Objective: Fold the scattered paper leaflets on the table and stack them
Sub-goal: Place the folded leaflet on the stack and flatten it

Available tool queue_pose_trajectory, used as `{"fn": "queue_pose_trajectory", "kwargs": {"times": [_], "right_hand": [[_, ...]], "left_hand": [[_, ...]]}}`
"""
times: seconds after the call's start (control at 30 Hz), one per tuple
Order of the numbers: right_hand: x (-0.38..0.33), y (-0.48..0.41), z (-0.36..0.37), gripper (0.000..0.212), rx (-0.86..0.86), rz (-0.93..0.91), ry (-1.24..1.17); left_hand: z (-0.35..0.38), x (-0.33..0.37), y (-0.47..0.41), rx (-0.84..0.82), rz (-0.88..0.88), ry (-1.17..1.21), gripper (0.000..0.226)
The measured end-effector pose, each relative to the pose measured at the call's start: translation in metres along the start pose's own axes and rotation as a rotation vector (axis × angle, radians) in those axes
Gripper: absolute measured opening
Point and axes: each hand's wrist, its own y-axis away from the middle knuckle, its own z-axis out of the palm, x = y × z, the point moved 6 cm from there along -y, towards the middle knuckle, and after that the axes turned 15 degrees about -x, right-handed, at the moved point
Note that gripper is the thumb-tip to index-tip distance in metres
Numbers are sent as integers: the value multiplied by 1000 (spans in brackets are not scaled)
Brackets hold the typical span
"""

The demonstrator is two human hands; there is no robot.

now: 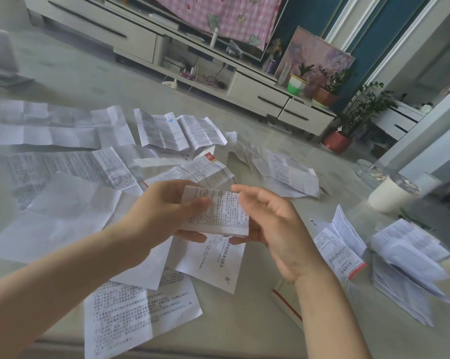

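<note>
The left hand (164, 211) had its grip clamped on a part-folded leaflet (216, 211) above the counter (239, 325); the right hand (273, 224) lay slack-fingered against its edge; a small stack (410, 257) sat at right; most scattered leaflets (71, 167) lay unfolded, so I judged the task early.

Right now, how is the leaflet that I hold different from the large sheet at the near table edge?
The held leaflet is folded small; the near sheet lies opened out and looks much larger. The held leaflet is lifted above the table, pinched by the left hand; the near sheet rests on it, untouched. Both are white paper with dense black print.
</note>
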Motion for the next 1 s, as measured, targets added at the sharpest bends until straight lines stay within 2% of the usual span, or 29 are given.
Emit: {"fn": "queue_pose_trajectory", "kwargs": {"times": [0.2,0.33,0.43,0.5,0.63,0.73,0.83,0.93,1.0], "right_hand": [[-4,2,-5,14,108,-83,31],[-10,8,-10,8,144,-105,21],[-9,18,-17,8,190,-71,16],[-7,28,-24,8,225,-64,34],[-5,72,-70,7,474,-144,-8],[0,119,-108,21,623,-193,-110],[14,145,-126,28,668,-137,-152],[33,154,-129,4,666,6,-135],[48,161,-133,7,714,78,-114]], "left_hand": [[1,3,-3,-43,24,46,12],[9,4,-1,-132,38,93,14],[20,5,-1,-216,38,58,17],[24,3,-2,-203,20,5,15],[14,-4,-2,-87,-35,-86,7],[17,-3,-1,-88,-34,-109,8],[27,-4,-1,-122,-29,-137,10],[34,-11,0,-157,-42,-168,11],[41,-16,-1,-184,-51,-170,13]]}}
